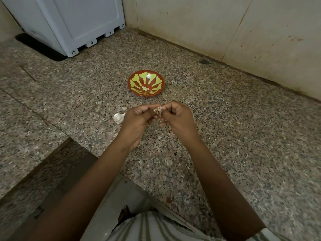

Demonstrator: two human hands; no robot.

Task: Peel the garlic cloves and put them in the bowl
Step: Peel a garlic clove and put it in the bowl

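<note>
While the left hand [137, 120] and right hand [178, 119] are pinching one garlic clove [159, 110] together at six o'clock from the bowl [129, 82], it is looking light, firm and papery-skinned — likely best nipped at its tip.

You have one view, from the camera on your head; it faces forward and steeply down on the granite counter [234, 122], with wide-angle bending at the edges; your left hand [137, 122] and right hand [177, 120], both pinching a garlic clove [158, 110], sit near the middle, close under the lens; the bowl [130, 82] lies beyond them; the wall [208, 23] fills the top right.
</note>
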